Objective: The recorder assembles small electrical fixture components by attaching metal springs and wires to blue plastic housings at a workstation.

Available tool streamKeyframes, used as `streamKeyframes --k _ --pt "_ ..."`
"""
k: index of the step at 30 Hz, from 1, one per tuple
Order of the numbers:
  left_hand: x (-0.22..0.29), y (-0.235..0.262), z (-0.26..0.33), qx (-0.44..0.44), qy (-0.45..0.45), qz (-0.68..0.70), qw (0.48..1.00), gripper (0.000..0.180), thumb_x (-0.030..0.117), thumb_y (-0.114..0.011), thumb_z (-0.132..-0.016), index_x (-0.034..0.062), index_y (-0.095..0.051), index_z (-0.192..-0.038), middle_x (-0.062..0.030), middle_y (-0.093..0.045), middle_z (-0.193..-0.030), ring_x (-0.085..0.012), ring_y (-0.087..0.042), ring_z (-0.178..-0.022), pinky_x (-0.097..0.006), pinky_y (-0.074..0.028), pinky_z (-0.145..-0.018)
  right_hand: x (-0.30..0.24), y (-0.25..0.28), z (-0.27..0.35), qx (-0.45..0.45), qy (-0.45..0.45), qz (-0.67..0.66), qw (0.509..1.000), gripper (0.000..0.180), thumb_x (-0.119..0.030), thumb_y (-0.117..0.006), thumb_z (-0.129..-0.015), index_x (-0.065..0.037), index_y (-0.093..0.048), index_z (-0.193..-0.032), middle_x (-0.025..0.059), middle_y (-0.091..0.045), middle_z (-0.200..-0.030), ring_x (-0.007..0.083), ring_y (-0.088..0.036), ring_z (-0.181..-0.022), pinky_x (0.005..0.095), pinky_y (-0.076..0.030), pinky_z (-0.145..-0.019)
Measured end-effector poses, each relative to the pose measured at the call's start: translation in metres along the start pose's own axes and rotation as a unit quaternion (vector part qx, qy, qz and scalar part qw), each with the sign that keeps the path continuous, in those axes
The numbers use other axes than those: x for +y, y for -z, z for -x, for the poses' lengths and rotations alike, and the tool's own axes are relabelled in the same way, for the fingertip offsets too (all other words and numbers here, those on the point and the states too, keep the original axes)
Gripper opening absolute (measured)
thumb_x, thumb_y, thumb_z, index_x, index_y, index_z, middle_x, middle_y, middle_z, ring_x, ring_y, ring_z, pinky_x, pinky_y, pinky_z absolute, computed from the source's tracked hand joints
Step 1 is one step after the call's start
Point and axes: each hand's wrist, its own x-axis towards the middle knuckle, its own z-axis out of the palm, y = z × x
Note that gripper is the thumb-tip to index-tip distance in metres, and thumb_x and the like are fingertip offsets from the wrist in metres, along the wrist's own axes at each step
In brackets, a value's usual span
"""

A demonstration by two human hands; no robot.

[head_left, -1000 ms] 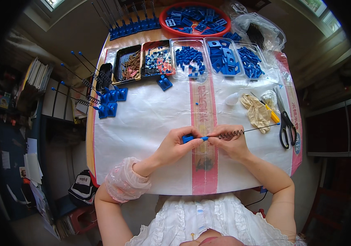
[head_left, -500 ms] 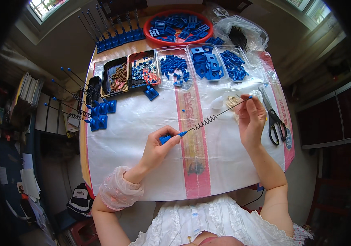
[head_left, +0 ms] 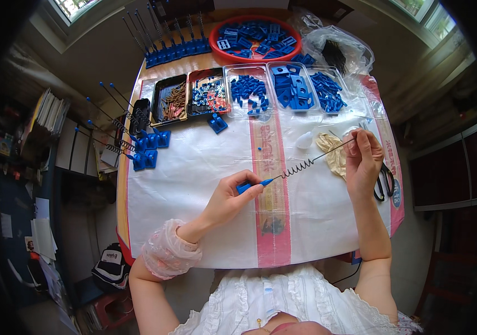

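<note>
Near the middle of the table my left hand [head_left: 228,196] is closed around a small blue plastic piece [head_left: 244,187] with a pointed blue sleeve [head_left: 266,182]. From the sleeve a thin black wire with a coiled spring section [head_left: 297,168] slants up to the right. My right hand [head_left: 365,159] pinches the wire's far end between thumb and fingers, which hide its tip. Under and beside that hand lie a crumpled cream cloth or glove [head_left: 334,162] and black-handled scissors [head_left: 383,184], partly covered. A small white plastic bottle [head_left: 304,140] lies left of the cloth.
Along the back stand trays of brown screws [head_left: 174,102], small nuts [head_left: 208,100] and blue parts [head_left: 249,89]. Behind them is a red basin [head_left: 216,51] of blue pieces. Assembled blue bases with coiled wires [head_left: 148,151] stand at left; more [head_left: 177,51] line the back.
The view has shifted, so the table appears further right. My right fingers now cover the wire's blue tip, which showed before. My left hand keeps its hold.
</note>
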Motion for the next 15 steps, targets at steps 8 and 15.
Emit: streamKeyframes --k 8,15 --pt "0.0 -0.006 0.0 -0.048 0.033 0.036 0.998 0.018 0.016 -0.067 -0.097 0.0004 -0.067 -0.104 0.0015 -0.063 -0.093 -0.005 -0.053 -0.082 -0.022 -0.045 -0.074 -0.015 -0.001 0.001 -0.022 0.031 0.014 0.999 0.011 -0.008 -0.069 -0.095 0.001 -0.072 -0.099 0.0063 -0.069 -0.092 0.0067 -0.057 -0.071 0.0211 -0.047 -0.068" --pt "0.006 -0.007 -0.001 -0.058 -0.217 -0.289 0.931 0.016 0.005 -0.072 -0.088 0.0028 -0.067 -0.103 -0.0061 -0.064 -0.102 -0.0173 -0.063 -0.084 -0.028 -0.051 -0.077 -0.029 -0.021 0.014 -0.118 0.038 0.077 0.989 0.025 -0.017 -0.072 -0.094 0.004 -0.069 -0.107 0.0073 -0.067 -0.088 0.009 -0.059 -0.072 0.0206 -0.046 -0.061"
